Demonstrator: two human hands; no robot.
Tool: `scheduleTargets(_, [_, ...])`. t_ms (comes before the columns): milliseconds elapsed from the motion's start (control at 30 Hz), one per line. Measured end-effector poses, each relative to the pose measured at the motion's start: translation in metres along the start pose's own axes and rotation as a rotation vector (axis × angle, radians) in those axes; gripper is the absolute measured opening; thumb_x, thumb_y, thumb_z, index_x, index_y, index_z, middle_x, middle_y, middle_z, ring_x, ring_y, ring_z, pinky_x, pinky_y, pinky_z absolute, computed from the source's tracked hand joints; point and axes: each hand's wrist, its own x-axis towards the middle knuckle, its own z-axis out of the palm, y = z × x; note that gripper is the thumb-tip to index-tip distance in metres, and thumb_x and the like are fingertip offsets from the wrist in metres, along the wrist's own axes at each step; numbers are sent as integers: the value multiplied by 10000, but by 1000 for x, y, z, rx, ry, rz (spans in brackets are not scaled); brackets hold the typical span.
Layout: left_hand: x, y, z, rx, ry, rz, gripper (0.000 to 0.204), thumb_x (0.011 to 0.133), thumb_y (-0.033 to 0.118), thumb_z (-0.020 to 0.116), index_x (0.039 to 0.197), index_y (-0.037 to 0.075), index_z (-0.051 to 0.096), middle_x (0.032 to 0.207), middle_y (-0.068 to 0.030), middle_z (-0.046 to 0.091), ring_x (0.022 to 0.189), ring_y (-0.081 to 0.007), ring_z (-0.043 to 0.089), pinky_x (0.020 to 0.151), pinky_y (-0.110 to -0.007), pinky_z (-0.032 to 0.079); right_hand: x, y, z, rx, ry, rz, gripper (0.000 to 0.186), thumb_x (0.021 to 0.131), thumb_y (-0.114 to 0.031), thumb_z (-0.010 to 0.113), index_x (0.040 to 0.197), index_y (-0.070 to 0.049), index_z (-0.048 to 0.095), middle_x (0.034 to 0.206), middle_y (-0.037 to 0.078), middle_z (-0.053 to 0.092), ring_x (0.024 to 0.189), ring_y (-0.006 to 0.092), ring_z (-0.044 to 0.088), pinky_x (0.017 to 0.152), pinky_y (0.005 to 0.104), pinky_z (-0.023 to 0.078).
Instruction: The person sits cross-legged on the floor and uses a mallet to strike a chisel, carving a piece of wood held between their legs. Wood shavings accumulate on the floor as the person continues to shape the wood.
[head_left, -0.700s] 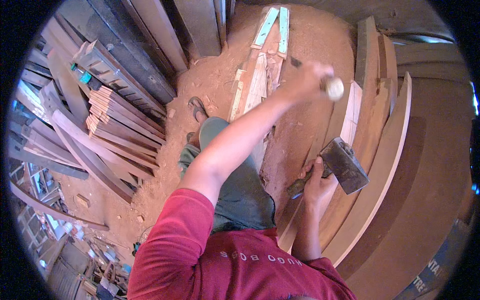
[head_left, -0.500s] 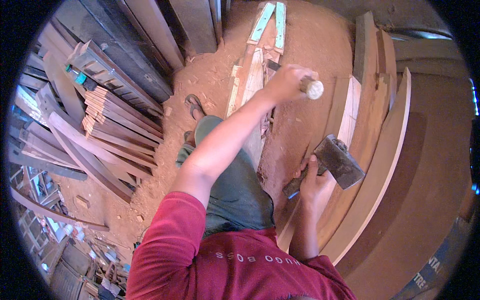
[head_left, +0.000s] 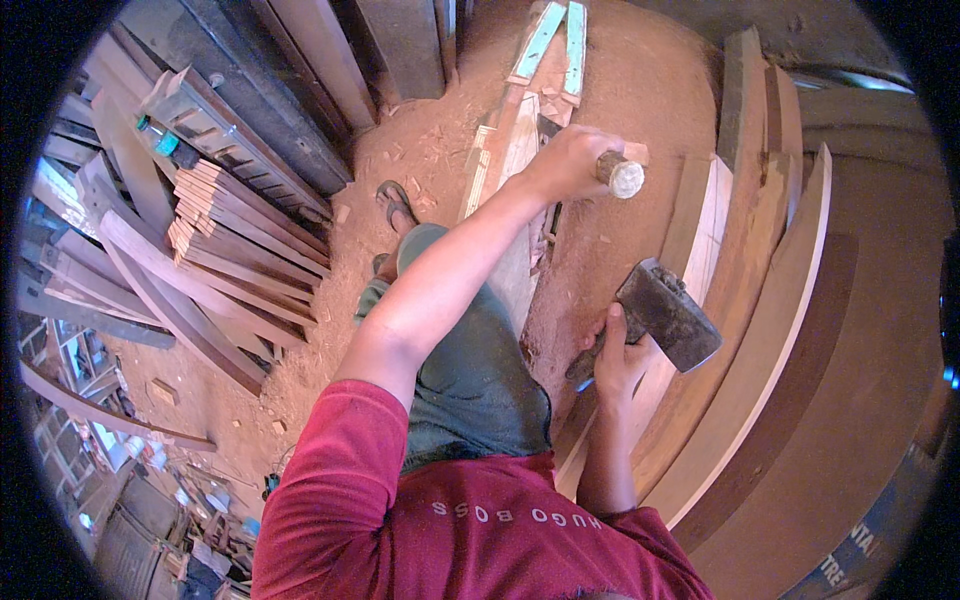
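My left hand [head_left: 580,160] is closed around the pale round handle [head_left: 626,177] of a chisel, whose dark blade [head_left: 548,125] points at a long, pale wooden workpiece [head_left: 508,165] with chips on it. Whether the edge touches the wood is hard to tell. Two narrow teal-painted pieces [head_left: 575,50] lie at its far end. Lower right, my right hand [head_left: 622,350] grips a mallet with a large dark metal head [head_left: 668,318], held over pale planks beside my leg.
Curved planks [head_left: 780,300] line the right side. Stacked cut boards [head_left: 240,230] and leaning timbers [head_left: 390,50] fill the left and back. Wood shavings [head_left: 355,160] cover the dirt floor around my sandalled foot [head_left: 395,205]. Mixed scrap [head_left: 100,420] lies at lower left.
My left hand with the chisel has moved left toward the workpiece. The mallet in my right hand has shifted slightly up and left.
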Motion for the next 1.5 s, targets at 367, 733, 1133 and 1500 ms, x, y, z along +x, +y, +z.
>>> scheduleTargets(367, [-7,-14,-16,-114,-146,15,361,605,153,797,909,38,640,810,-169,643,812,-353,636,722,-408,496,13,-84,11,290,59,-426,197,948,-214,534,939,-18,521,659,86,551,553,195,549,553,354,481])
scheduleTargets(733, [-10,-20,-20,-151,-130,46,285,647,157,770,826,38,583,757,-155,611,759,-346,621,654,-412,466,50,-70,42,-651,49,-682,396,946,-347,563,1048,31,622,833,155,654,823,317,627,826,413,485])
scheduleTargets(1133, [-7,-26,-28,-123,-128,37,258,653,136,761,844,49,611,790,-141,631,782,-324,639,688,-401,486,42,-39,24,-464,60,-211,342,929,-377,585,826,-50,591,695,73,585,636,231,574,635,361,486])
scheduleTargets(1500, [-12,-39,-29,-23,-59,59,350,644,155,776,947,45,639,963,-162,666,949,-318,647,812,-400,504,40,-35,25,-404,51,-347,281,935,-255,576,783,-19,579,684,84,555,640,181,547,632,321,474])
